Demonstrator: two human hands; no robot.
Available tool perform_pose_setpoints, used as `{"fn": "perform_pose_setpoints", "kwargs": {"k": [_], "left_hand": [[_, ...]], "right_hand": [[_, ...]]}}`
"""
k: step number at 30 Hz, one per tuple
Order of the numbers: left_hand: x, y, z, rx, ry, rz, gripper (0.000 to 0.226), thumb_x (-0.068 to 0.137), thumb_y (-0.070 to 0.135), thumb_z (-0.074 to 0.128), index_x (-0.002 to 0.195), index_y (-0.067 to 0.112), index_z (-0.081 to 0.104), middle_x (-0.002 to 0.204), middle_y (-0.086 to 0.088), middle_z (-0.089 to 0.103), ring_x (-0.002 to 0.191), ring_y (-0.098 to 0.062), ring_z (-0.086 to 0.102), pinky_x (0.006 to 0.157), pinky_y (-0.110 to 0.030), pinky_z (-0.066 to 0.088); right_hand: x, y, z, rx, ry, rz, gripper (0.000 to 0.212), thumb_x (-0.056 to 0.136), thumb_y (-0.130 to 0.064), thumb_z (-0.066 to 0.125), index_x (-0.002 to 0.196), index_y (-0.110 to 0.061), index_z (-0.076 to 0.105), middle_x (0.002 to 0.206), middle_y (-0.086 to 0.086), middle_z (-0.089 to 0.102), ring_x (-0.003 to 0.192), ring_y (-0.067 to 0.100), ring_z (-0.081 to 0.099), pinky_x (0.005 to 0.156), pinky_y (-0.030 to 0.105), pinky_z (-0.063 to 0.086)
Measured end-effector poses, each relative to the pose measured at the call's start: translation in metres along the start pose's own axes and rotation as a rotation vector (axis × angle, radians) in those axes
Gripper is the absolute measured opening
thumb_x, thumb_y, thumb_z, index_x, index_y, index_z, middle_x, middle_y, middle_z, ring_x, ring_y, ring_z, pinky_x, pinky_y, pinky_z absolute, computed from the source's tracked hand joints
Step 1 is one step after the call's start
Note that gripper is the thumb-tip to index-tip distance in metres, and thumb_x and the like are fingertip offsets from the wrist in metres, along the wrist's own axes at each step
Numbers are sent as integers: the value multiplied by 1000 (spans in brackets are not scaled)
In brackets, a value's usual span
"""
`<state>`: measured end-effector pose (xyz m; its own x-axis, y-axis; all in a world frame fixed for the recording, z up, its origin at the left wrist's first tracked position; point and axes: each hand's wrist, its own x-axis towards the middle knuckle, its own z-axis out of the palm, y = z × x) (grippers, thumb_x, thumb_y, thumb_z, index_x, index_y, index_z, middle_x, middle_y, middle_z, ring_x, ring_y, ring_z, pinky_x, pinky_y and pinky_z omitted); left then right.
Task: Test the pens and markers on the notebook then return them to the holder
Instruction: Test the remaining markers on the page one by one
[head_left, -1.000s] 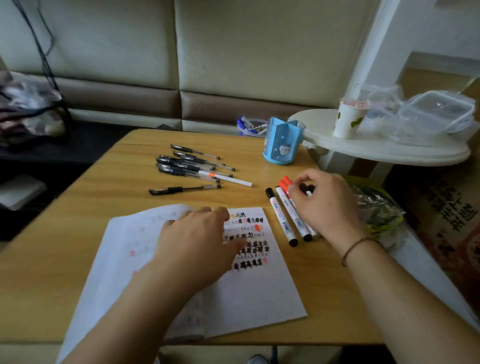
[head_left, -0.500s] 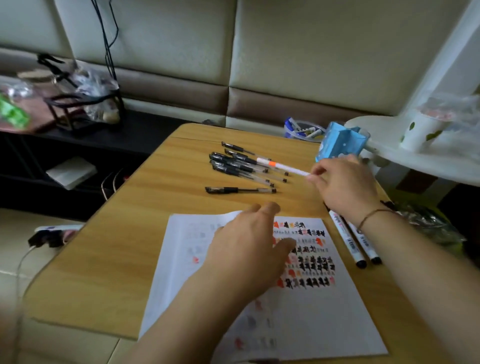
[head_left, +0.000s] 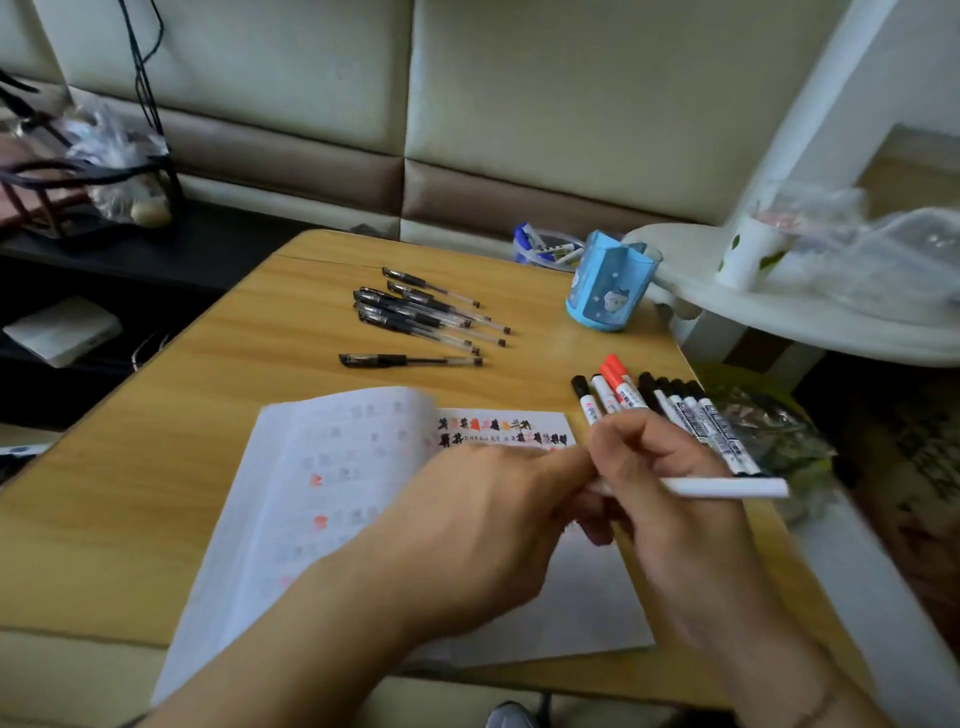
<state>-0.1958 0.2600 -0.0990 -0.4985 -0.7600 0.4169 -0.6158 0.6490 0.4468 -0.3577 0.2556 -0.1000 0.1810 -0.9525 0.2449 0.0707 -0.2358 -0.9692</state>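
An open notebook (head_left: 332, 499) with red and black test marks lies on the wooden table (head_left: 156, 467). Over its right page my right hand (head_left: 670, 499) grips a white pen (head_left: 727, 487) that points right. My left hand (head_left: 483, 525) meets the pen's hidden left end; whether it pinches the cap I cannot tell. Several black gel pens (head_left: 426, 312) lie in a bunch behind the notebook. A row of white markers (head_left: 691, 415) with black and red caps lies to the right. The blue pen holder (head_left: 608, 291) stands at the back right.
A white round side table (head_left: 810, 322) with a paper cup (head_left: 748, 254) and plastic bags overhangs the right edge. A crinkled green bag (head_left: 779, 431) lies beside the markers. A dark shelf (head_left: 156, 249) with a wire basket is at the left.
My right hand picked the white pen from the far bunch and brought it back over the notebook. My left hand lifted off the page and joined it at the pen's end.
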Motion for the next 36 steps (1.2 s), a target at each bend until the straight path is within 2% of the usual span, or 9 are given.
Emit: {"fn": "perform_pose_setpoints", "kwargs": {"k": [5,9,13,16,19,21,23,26,36], "left_hand": [[-1,3,0,-272,-107,34,18,99,20,48,96,25,65,86,18,70,73,-4,65,69,-26,51],[1,7,2,-279,-110,47,13,96,28,55,91,27,67,65,8,61,50,-13,50,51,-15,32],[-2,3,1,-193,-43,-87,29,89,60,46,101,35,54,54,3,46,52,-12,45,49,-27,33],[-5,-7,2,-96,-8,-213,24,90,39,30,113,39,38,71,6,53,68,-12,50,64,-39,44],[-4,-13,6,62,-28,-264,46,86,10,40,123,36,31,83,10,49,71,-21,50,63,-43,48],[-2,-18,10,84,-32,-327,58,83,-2,44,126,34,33,89,14,51,75,-14,53,67,-38,52],[0,-21,11,45,1,-393,50,88,-3,47,126,29,43,95,12,61,71,-2,55,65,-25,52],[1,-25,13,-32,37,-445,30,92,1,50,113,21,56,88,7,65,63,0,58,57,-15,51],[1,-25,15,-62,34,-484,24,89,6,60,103,25,56,92,10,68,74,3,63,64,-20,55]], "right_hand": [[-6,7,-11,-97,-110,-114,36,84,-45,65,64,-18,51,48,9,53,38,28,51,40,31,40],[-9,3,-27,-157,-215,-241,23,87,-33,65,67,-24,56,56,-8,61,48,5,57,48,17,43],[-8,8,-35,-13,-89,-177,42,85,-57,58,72,-18,63,60,4,66,49,28,60,43,27,43],[-5,16,-42,-85,76,-43,39,79,-54,65,76,-16,70,64,14,68,58,30,67,41,28,48],[-2,34,-46,-311,88,16,20,80,-21,75,67,-9,65,56,14,65,44,21,59,38,27,43],[-1,44,-46,-401,132,-31,29,82,-15,73,61,-5,56,47,15,56,38,25,49,38,30,38],[1,48,-45,-452,185,-85,39,83,-18,73,56,-4,49,46,18,50,41,32,44,40,33,35],[6,51,-44,-500,221,-99,42,82,-13,73,51,-9,45,46,13,46,40,16,39,40,24,33],[9,55,-42,-556,164,-73,42,80,-4,72,49,-6,44,43,-3,40,42,5,38,42,12,31]]}}
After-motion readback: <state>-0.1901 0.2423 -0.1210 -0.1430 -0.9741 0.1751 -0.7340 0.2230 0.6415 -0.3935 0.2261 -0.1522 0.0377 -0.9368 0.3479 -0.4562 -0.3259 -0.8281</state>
